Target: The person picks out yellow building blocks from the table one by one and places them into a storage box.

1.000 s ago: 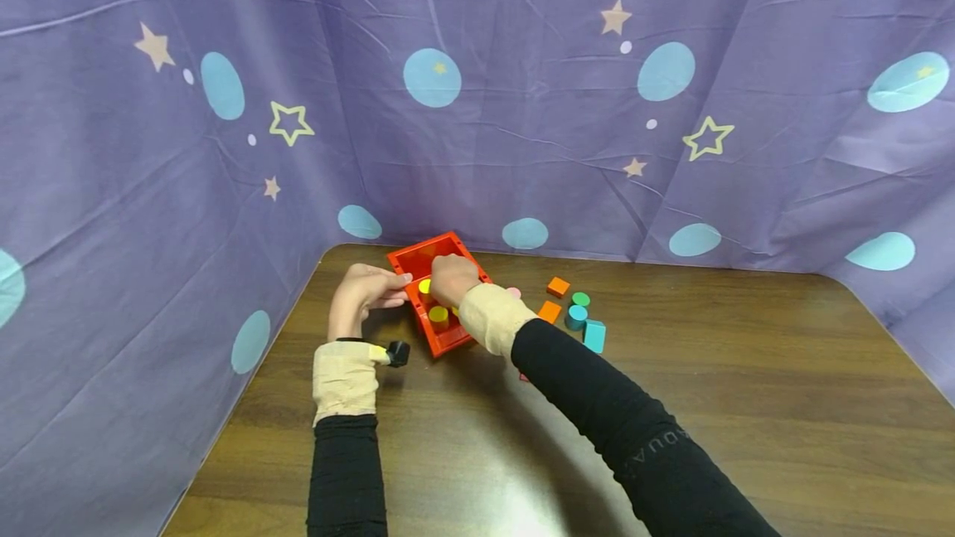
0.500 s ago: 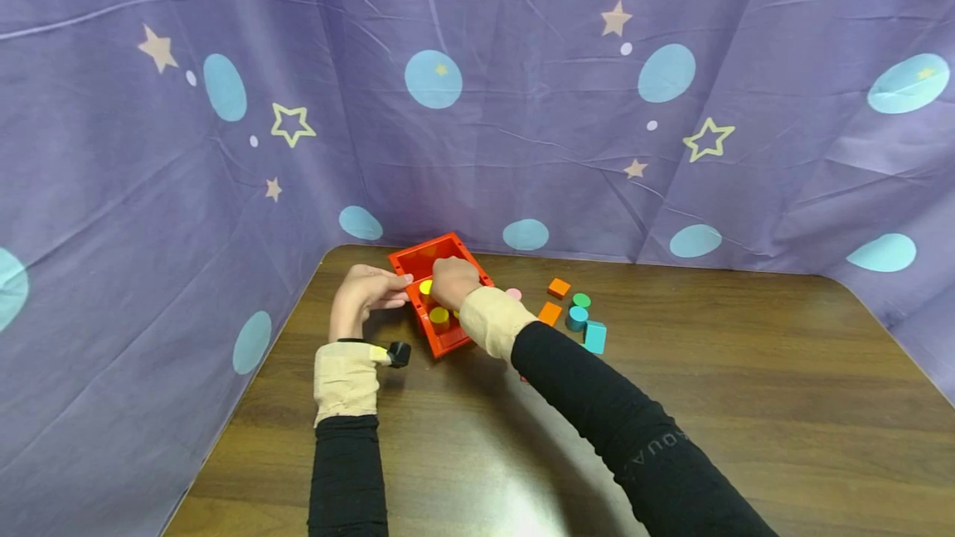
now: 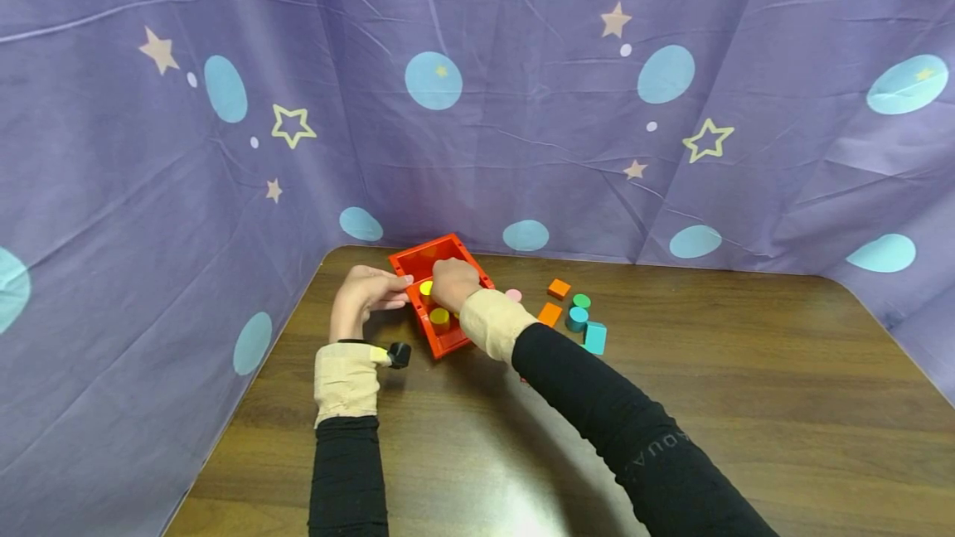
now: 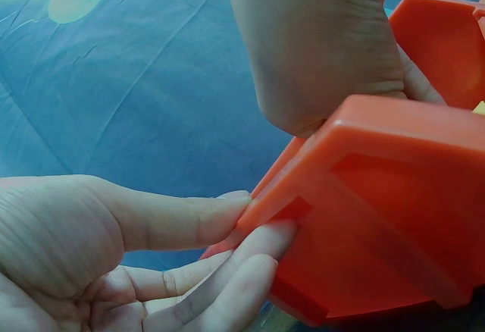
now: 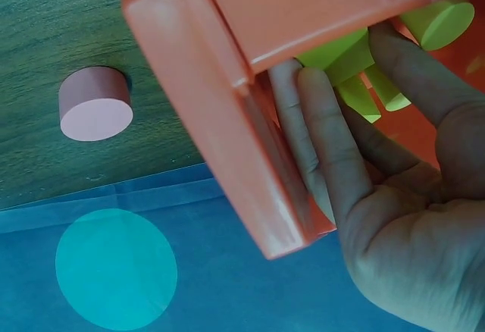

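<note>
A red box (image 3: 452, 343) stands tilted toward the left part of the wooden table, near the curtain. Its near wall edge is pinched by my left hand (image 3: 363, 298) between thumb and fingers, seen closely in the left wrist view on the red wall (image 4: 379, 218). My right hand (image 3: 453, 282) reaches inside the box. In the right wrist view its thumb and fingers hold a yellow block (image 5: 342, 53), partly hidden by the box wall. Other yellow pieces lie inside, among them a yellow cylinder (image 3: 439, 320) and another yellow cylinder (image 5: 439, 25).
To the box's right on the table (image 3: 716, 388) lie a pink cylinder (image 3: 514, 295), two orange blocks (image 3: 559, 288), a green cylinder (image 3: 581, 301), a teal cylinder (image 3: 578, 319) and a light-blue block (image 3: 594, 337). A purple curtain (image 3: 522, 164) borders the back and left.
</note>
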Motion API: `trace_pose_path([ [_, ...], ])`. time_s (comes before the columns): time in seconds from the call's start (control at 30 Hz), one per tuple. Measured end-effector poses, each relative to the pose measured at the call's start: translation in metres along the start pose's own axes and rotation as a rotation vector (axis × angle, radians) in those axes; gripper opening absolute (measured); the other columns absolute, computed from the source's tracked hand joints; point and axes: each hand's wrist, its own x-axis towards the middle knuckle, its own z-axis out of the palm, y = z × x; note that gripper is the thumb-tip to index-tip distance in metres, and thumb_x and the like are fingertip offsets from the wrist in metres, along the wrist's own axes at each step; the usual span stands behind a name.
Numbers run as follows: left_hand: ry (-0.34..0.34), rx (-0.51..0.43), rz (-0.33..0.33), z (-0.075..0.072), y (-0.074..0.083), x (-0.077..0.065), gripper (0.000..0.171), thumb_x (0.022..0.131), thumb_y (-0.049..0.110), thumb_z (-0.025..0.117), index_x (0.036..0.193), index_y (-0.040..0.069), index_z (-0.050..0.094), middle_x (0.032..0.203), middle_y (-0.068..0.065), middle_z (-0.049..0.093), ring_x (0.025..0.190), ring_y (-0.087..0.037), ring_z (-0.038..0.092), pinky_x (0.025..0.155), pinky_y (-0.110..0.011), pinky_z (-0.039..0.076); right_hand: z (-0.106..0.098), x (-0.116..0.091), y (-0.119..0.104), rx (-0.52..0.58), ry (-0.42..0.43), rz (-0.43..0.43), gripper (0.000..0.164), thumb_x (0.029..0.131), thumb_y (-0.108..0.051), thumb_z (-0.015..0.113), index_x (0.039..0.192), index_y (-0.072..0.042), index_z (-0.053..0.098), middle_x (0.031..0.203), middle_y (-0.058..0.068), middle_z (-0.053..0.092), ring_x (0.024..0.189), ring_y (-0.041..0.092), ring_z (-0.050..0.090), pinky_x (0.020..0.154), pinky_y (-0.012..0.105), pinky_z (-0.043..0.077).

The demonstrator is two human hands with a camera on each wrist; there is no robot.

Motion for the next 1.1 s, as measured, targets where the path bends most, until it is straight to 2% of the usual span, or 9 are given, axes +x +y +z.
trace_pose_path([
  [0.33,-0.019,0.008,0.002,0.006,0.002,0.004,0.014,0.096,0.003,0.068,0.105,-0.007,0.062,0.067,0.001,0.068,0.055,-0.003,0.067,0.060,-0.018,0.064,-0.002,-0.001,0.007,-0.002,0.008,0.023,0.020,0.099,-0.022,0.063,0.115,-0.013,0.073,0.110,0.003,0.074,0.094,0.015,0.070,0.082,0.033,0.065],
  [0.5,-0.016,0.014,0.002,0.008,0.001,0.007,0.021,0.096,0.004,0.069,0.111,-0.009,0.063,0.066,0.003,0.068,0.056,-0.003,0.067,0.062,-0.018,0.064,-0.012,-0.006,0.008,-0.006,0.027,0.013,0.020,0.098,-0.022,0.066,0.113,-0.013,0.074,0.112,0.003,0.075,0.098,0.017,0.072,0.080,0.031,0.065],
  [0.63,-0.017,0.016,0.001,0.006,0.001,0.010,0.019,0.096,0.004,0.069,0.109,-0.008,0.063,0.068,0.001,0.069,0.056,-0.004,0.068,0.062,-0.019,0.064,-0.027,-0.010,0.007,-0.016,0.025,0.008,0.018,0.090,-0.012,0.075,0.108,-0.013,0.074,0.113,0.003,0.074,0.099,0.017,0.070,0.074,0.029,0.064],
  [0.8,-0.013,0.020,0.001,-0.001,0.000,0.014,0.023,0.096,0.005,0.069,0.112,-0.009,0.062,0.069,0.001,0.070,0.056,-0.003,0.068,0.063,-0.019,0.064,-0.051,-0.014,0.008,0.001,0.025,-0.008,0.025,0.082,-0.008,0.082,0.105,-0.012,0.071,0.110,0.004,0.071,0.086,0.017,0.060,0.068,0.029,0.061],
  [0.93,-0.007,0.036,-0.003,-0.005,-0.001,0.018,0.030,0.096,0.007,0.069,0.118,-0.012,0.060,0.069,0.002,0.069,0.057,-0.003,0.068,0.063,-0.019,0.064,-0.073,-0.018,0.014,0.025,0.040,-0.024,0.027,0.080,-0.006,0.083,0.103,-0.011,0.069,0.104,0.005,0.069,0.080,0.017,0.057,0.064,0.029,0.059],
  [1.1,0.000,0.031,-0.012,-0.008,-0.003,0.021,0.027,0.096,0.007,0.070,0.114,-0.010,0.061,0.067,0.003,0.069,0.056,-0.003,0.068,0.062,-0.019,0.064,-0.099,-0.026,0.028,0.031,0.037,-0.084,0.021,0.081,-0.003,0.079,0.097,-0.008,0.067,0.087,0.003,0.061,0.073,0.016,0.053,0.055,0.025,0.049],
])
